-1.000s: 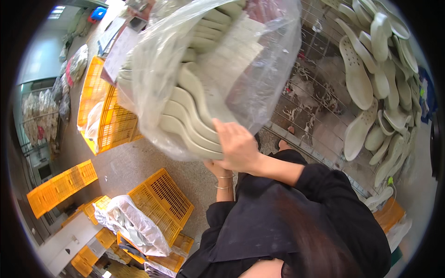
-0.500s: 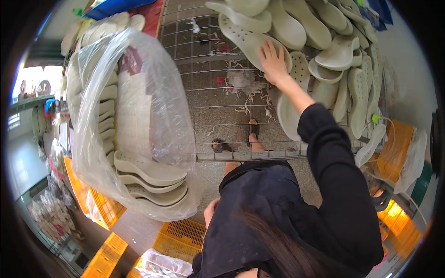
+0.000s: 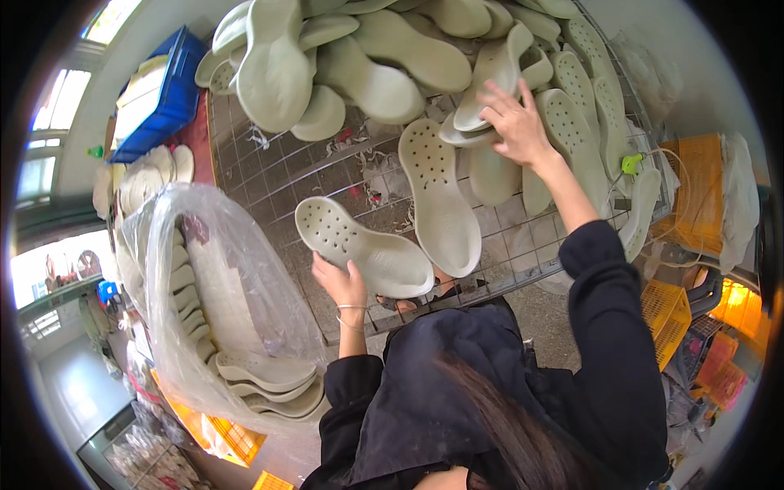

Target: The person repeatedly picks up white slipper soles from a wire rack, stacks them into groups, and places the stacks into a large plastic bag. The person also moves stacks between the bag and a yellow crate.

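Pale grey-green shoe insoles, several dotted with small holes, cover the far part of a wire mesh rack. My left hand (image 3: 341,286) grips the edge of a perforated insole (image 3: 367,249) lying slantwise over the near part of the mesh. Beside it lies another perforated insole (image 3: 441,196), toe end toward me and untouched. Farther right, my right hand (image 3: 518,126) has its fingers and thumb around the edge of a curved insole (image 3: 494,73), raised over others in the pile. The underside of its grip is hidden.
A clear plastic bag (image 3: 273,286) with stacked insoles stands at the left. Behind it is a blue crate (image 3: 159,98). The wire mesh rack (image 3: 523,265) has a near metal edge before my body. A yellow crate (image 3: 665,318) sits below right.
My view has shifted left and toward the pile. My left hand has come up from my side and taken an insole. The right hand has left a perforated insole for a curved one.
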The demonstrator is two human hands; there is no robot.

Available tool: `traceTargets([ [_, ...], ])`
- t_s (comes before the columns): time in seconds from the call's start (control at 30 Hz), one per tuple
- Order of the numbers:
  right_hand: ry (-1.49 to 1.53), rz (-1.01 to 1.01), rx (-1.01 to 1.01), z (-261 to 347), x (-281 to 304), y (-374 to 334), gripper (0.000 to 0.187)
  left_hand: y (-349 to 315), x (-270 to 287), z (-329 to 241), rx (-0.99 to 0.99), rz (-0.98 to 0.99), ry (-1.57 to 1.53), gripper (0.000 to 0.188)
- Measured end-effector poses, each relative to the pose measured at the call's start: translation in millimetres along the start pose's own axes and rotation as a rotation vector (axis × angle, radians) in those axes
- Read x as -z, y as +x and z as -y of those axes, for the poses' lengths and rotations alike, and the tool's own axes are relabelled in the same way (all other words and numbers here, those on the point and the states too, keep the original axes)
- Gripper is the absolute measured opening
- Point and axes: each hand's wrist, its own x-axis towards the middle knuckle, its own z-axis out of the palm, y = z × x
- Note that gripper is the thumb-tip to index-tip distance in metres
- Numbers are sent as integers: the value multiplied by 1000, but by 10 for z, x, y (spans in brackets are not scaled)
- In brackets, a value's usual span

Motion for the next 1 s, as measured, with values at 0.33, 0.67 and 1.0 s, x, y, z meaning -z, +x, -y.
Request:
traceTargets([
  [0.33, 1287, -408, 164, 924, 2135, -165, 62, 37, 84, -1947, -781, 273, -409, 89],
  [0.67, 1379, 230, -413, 954, 513, -411, 67, 504, -147, -992, 544, 671, -1395, 63],
  [1.0, 604, -122, -801, 324, 569, -947, 67, 271, 193, -694, 416, 561, -802, 45],
])
